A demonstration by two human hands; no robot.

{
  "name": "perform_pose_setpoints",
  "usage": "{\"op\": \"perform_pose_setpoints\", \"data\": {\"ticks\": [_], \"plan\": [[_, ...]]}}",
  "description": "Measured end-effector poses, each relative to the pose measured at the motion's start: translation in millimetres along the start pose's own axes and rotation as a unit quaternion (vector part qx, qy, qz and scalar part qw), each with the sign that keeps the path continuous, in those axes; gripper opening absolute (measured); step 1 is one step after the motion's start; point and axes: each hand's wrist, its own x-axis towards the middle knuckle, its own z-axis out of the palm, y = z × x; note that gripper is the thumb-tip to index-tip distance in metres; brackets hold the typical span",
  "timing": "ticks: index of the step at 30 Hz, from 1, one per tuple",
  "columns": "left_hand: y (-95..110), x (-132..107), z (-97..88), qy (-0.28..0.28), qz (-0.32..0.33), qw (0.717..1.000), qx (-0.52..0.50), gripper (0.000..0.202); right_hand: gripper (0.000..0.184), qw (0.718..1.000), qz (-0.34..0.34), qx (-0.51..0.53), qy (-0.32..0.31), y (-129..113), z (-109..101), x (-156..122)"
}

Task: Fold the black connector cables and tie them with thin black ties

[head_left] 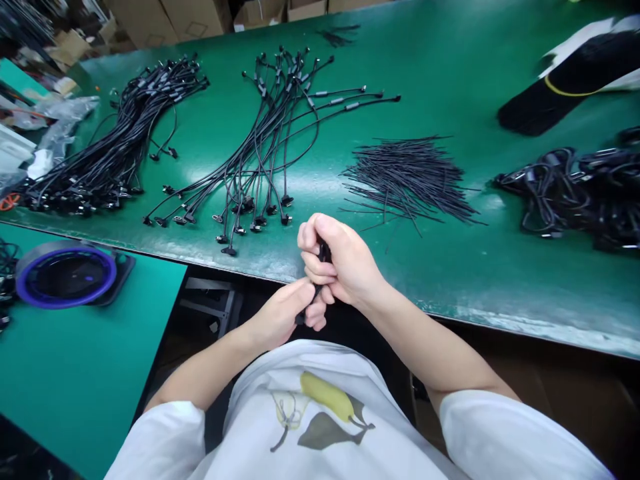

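Observation:
My right hand (340,263) is closed in a fist round a black cable (323,252), just off the near edge of the green table (450,280). My left hand (280,317) sits under it, fingers pinched on the lower end of the same cable. Most of the cable is hidden inside the two hands. Straight ahead on the table lies a fan of black cables with small connectors (265,153). To the right of it lies a pile of thin black ties (407,177).
A thick bundle of black cables (115,147) lies at the far left. A tangled heap of cables (575,190) lies at the right, with a black bundle on white paper (565,87) behind it. A round blue-ringed device (65,273) sits on a lower green surface at left. Cardboard boxes stand behind.

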Motion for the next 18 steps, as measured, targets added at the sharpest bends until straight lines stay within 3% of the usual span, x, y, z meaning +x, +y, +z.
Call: {"op": "perform_pose_setpoints", "data": {"ticks": [2,3,6,8,10,12,16,18], "plan": [[0.2,2.5,-10.0,0.009,0.037,0.996,0.084,0.040,0.031,0.973,-0.116,-0.200,-0.005,-7.2,-10.9,-4.6],[1.3,3.9,-15.2,0.026,0.054,0.988,0.140,0.039,0.025,0.930,-0.184,-0.317,-0.024,-10.0,-17.4,-7.9],[6.3,8.9,-27.3,0.073,0.096,0.928,0.354,0.033,0.025,0.725,-0.309,-0.599,-0.141,-11.7,-34.6,-20.5],[8.2,12.5,-30.5,0.065,0.113,0.869,0.478,0.029,0.031,0.600,-0.297,-0.716,-0.200,-8.1,-40.3,-28.8],[8.3,15.3,-30.3,0.030,0.113,0.826,0.552,0.026,0.030,0.524,-0.246,-0.784,-0.224,-5.5,-41.6,-34.0],[7.4,17.1,-28.3,0.001,0.111,0.793,0.598,0.027,0.026,0.508,-0.165,-0.805,-0.258,-7.3,-41.6,-34.5],[7.3,17.1,-25.8,-0.022,0.167,0.709,0.685,0.027,0.020,0.582,0.009,-0.735,-0.346,-16.3,-47.1,-28.8],[8.6,16.4,-26.2,-0.029,0.165,0.699,0.695,0.027,0.023,0.586,0.002,-0.730,-0.351,-15.2,-52.1,-29.1]]}}
